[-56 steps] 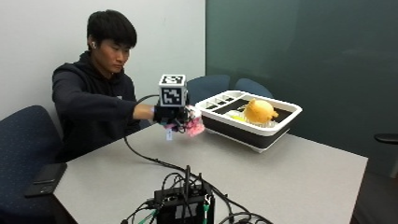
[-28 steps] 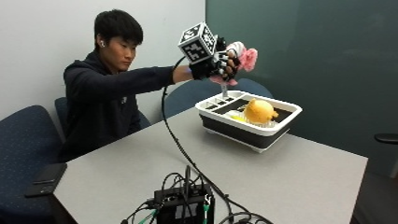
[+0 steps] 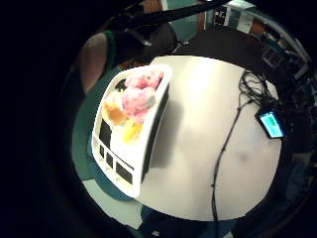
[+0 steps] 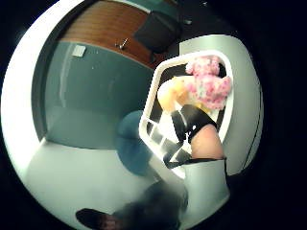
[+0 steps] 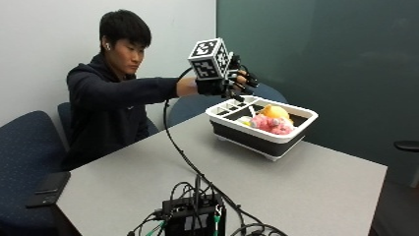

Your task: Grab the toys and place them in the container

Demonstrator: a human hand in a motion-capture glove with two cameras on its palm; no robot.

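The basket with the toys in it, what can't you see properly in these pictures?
- Container floor: outside view, hidden by its near wall and the pink toy.
- Orange toy: partly covered by the pink toy in every view; its kind is unclear.
- Yellow thing: too small and blurred to name.
- Right hand: outside view, fingers point away behind the glove, so their pose is unclear.

No readable text, label, brand or number shows anywhere — not on the container (image 5: 262, 132) either.

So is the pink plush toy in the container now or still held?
In: the pink plush toy lies inside the container; the right hand hovers above, empty.
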